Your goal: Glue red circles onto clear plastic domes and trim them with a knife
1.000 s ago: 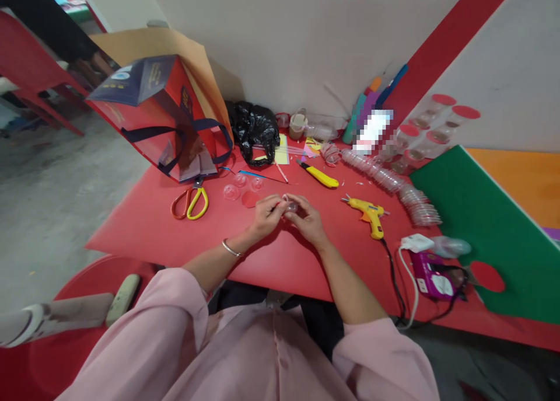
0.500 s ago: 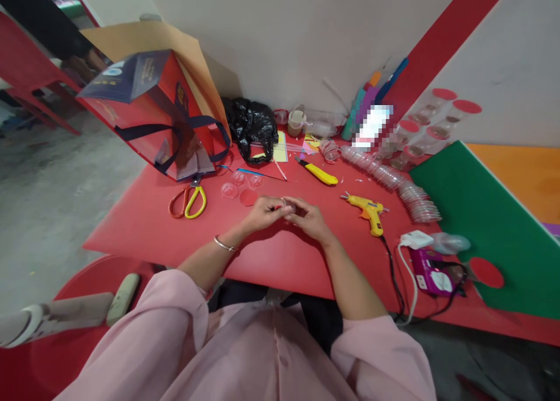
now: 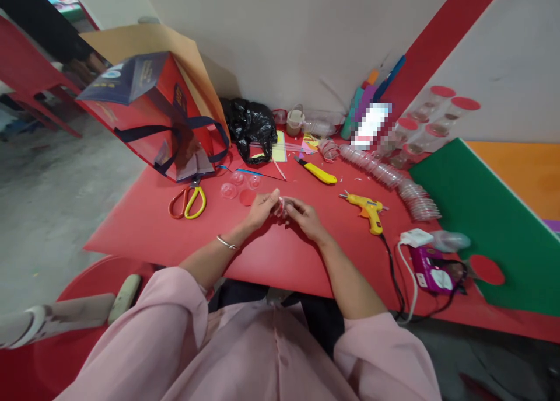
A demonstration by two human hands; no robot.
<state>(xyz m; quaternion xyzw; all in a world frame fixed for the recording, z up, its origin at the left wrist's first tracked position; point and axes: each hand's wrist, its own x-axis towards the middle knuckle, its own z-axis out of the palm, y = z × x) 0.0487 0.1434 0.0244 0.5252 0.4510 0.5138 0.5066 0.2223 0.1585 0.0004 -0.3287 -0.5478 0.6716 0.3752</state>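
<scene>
Over the red table (image 3: 280, 267), both hands meet on a small clear plastic piece (image 3: 281, 206) with a reddish-white rim or strip; its exact kind is hard to make out. My left hand (image 3: 261, 209) grips its left side, thumb raised. Curled around the right side, my right hand (image 3: 304, 217) has its thumb against the piece. Just beyond the left hand lie a red disc (image 3: 247, 198) and several clear plastic domes (image 3: 228, 191). A yellow utility knife (image 3: 321, 172) rests behind the hands, and a yellow glue gun (image 3: 370, 210) lies to the right.
Scissors (image 3: 187, 202) and a gift bag (image 3: 161, 115) occupy the left. A black plastic bag (image 3: 249, 126) sits against the wall. Stacked clear cups (image 3: 394, 176) curve along the right, near a green board (image 3: 494, 232) and a purple box (image 3: 431, 269) with cords.
Both hands have turned the small plastic piece between their fingers and shifted slightly left. The left thumb lay across it half a second ago and now points up. The camera view has shifted slightly.
</scene>
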